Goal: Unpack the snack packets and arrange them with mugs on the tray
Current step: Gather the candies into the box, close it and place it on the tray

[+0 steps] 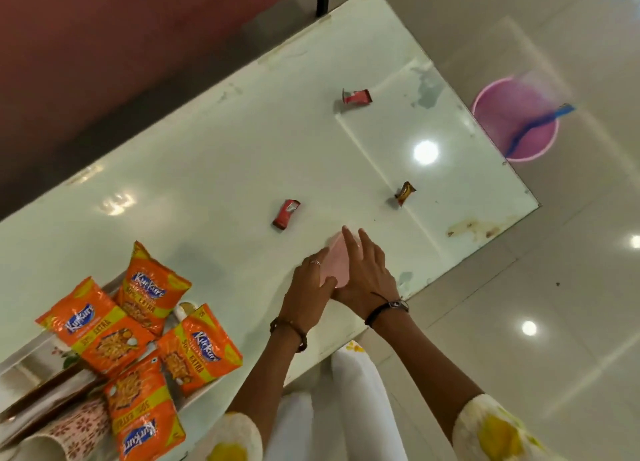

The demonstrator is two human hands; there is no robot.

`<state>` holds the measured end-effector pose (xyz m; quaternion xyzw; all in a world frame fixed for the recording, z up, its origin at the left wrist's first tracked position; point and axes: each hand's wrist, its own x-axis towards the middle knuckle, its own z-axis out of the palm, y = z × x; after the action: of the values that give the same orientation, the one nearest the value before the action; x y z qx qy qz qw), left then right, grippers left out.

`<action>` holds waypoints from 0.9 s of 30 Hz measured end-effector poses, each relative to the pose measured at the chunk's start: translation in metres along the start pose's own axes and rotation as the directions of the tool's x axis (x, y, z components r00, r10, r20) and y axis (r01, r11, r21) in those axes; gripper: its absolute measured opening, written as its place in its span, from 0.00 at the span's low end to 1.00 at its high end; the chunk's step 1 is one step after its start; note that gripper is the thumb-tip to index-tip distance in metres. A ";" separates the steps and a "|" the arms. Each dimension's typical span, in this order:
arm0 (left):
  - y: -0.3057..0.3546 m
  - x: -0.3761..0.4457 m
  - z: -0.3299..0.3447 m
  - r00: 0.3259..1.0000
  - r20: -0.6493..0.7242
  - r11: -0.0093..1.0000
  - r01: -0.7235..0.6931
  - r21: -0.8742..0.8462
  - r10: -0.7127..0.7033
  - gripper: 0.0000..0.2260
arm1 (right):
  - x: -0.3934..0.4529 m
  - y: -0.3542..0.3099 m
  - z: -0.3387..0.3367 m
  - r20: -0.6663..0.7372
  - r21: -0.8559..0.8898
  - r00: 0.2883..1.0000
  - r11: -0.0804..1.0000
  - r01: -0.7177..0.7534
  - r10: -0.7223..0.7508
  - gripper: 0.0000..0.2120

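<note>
Both hands meet over a pale pink folded bag [334, 266] on the white table [214, 169]: the left hand [308, 287] pinches its near edge, and the right hand [369, 273] lies flat on it, fingers straight. 4 orange Kurkure packets [145, 325] lie on the tray [194, 400] at lower left, beside a floral mug [72, 436].

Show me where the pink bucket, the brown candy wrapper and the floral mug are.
pink bucket [491, 121]: head view, left inner wall.
brown candy wrapper [405, 192]: head view, middle of wrapper.
floral mug [81, 429]: head view, patterned side.
</note>
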<state>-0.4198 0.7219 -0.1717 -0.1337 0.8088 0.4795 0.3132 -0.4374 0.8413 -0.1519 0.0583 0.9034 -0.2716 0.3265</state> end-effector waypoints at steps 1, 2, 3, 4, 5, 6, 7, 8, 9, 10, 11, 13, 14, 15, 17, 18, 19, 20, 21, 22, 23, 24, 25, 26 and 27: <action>0.001 0.001 0.000 0.999 -0.025 0.994 0.030 -0.105 -0.033 0.21 | 0.002 0.000 0.000 -0.002 0.008 1.000 1.000 -0.002 0.002 0.52; 0.003 0.001 -0.001 0.994 -0.064 0.972 0.066 -0.227 -0.083 0.19 | 0.003 -0.001 0.001 -0.004 0.004 1.000 1.000 0.004 -0.004 0.52; 0.005 0.001 -0.001 0.982 -0.119 0.933 0.099 -0.347 -0.148 0.17 | 0.004 -0.001 0.001 -0.010 0.008 1.000 1.000 0.014 -0.013 0.52; 0.008 -0.001 -0.002 0.957 -0.172 0.876 0.130 -0.464 -0.233 0.15 | 0.003 -0.001 0.000 -0.030 0.039 0.999 0.999 0.026 -0.024 0.52; 0.012 -0.004 -0.001 0.923 -0.196 0.799 0.163 -0.578 -0.330 0.13 | 0.002 0.000 -0.002 -0.071 0.104 0.997 0.994 0.037 -0.030 0.52; 0.016 -0.009 -0.002 0.891 -0.158 0.697 0.212 -0.686 -0.426 0.11 | -0.001 0.002 -0.005 -0.127 0.190 0.992 0.981 0.049 -0.025 0.52; 0.022 -0.013 -0.001 0.870 -0.047 0.568 0.279 -0.775 -0.491 0.12 | -0.005 0.003 -0.008 -0.191 0.274 0.981 0.959 0.068 -0.015 0.51; 0.027 -0.018 -0.001 0.862 0.104 0.427 0.347 -0.835 -0.496 0.17 | -0.008 0.003 -0.012 -0.253 0.342 0.968 0.935 0.098 -0.009 0.51; 0.031 -0.023 -0.002 0.869 0.231 0.321 0.391 -0.863 -0.436 0.23 | -0.013 0.003 -0.015 -0.308 0.389 0.951 0.910 0.142 -0.016 0.50; 0.037 -0.027 -0.003 0.888 0.296 0.275 0.400 -0.874 -0.352 0.29 | -0.017 0.002 -0.017 -0.358 0.423 0.933 0.885 0.196 -0.035 0.49; 0.043 -0.029 -0.005 0.910 0.313 0.265 0.384 -0.884 -0.273 0.33 | -0.021 0.000 -0.020 -0.397 0.448 0.916 0.860 0.244 -0.053 0.48; 0.055 -0.030 -0.013 0.951 0.260 0.279 0.298 -0.913 -0.165 0.41 | -0.028 -0.005 -0.025 -0.446 0.460 0.889 0.828 0.321 -0.097 0.47; 0.060 -0.029 -0.019 0.969 0.207 0.292 0.238 -0.926 -0.134 0.43 | -0.032 -0.007 -0.028 -0.467 0.436 0.873 0.821 0.368 -0.143 0.45; 0.064 -0.028 -0.026 0.983 0.149 0.316 0.176 -0.932 -0.107 0.44 | -0.036 -0.011 -0.032 -0.489 0.386 0.849 0.822 0.418 -0.201 0.42; 0.063 -0.028 -0.044 0.998 0.055 0.378 0.062 -0.924 -0.031 0.41 | -0.043 -0.020 -0.048 -0.537 0.239 0.784 0.835 0.496 -0.312 0.34; 0.063 -0.028 -0.053 1.000 0.021 0.425 0.015 -0.905 0.010 0.42 | -0.046 -0.025 -0.059 -0.557 0.165 0.748 0.835 0.526 -0.361 0.31; 0.064 -0.029 -0.062 0.999 -0.002 0.478 -0.024 -0.878 0.045 0.46 | -0.047 -0.027 -0.072 -0.560 0.107 0.724 0.831 0.546 -0.403 0.30; 0.064 -0.030 -0.070 0.997 -0.016 0.521 -0.055 -0.852 0.080 0.51 | -0.048 -0.031 -0.086 -0.535 0.067 0.721 0.828 0.557 -0.441 0.30; 0.064 -0.031 -0.078 0.992 -0.019 0.552 -0.084 -0.830 0.122 0.53 | -0.049 -0.036 -0.100 -0.474 0.043 0.740 0.827 0.561 -0.477 0.31; 0.062 -0.033 -0.086 0.986 -0.016 0.585 -0.113 -0.803 0.169 0.52 | -0.048 -0.042 -0.114 -0.381 0.026 0.770 0.827 0.562 -0.512 0.32; 0.061 -0.035 -0.095 0.977 -0.003 0.629 -0.139 -0.765 0.213 0.50 | -0.047 -0.049 -0.125 -0.273 0.006 0.797 0.827 0.562 -0.539 0.34; 0.060 -0.035 -0.102 0.969 0.025 0.677 -0.152 -0.720 0.244 0.47 | -0.044 -0.056 -0.134 -0.163 -0.023 0.816 0.829 0.559 -0.555 0.36; 0.058 -0.036 -0.109 0.963 0.053 0.708 -0.157 -0.689 0.265 0.44 | -0.040 -0.065 -0.139 -0.054 -0.070 0.825 0.827 0.558 -0.562 0.37; 0.055 -0.036 -0.114 0.956 0.078 0.726 -0.161 -0.668 0.284 0.41 | -0.036 -0.073 -0.141 0.045 -0.129 0.825 0.816 0.564 -0.563 0.38; 0.053 -0.036 -0.117 0.950 0.097 0.737 -0.165 -0.655 0.298 0.39 | -0.033 -0.080 -0.140 0.127 -0.185 0.820 0.799 0.573 -0.558 0.38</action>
<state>-0.4635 0.6447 -0.0721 -0.0824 0.5724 0.7719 0.2641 -0.5119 0.8502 -0.0058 -0.2585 0.8922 -0.2593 0.2645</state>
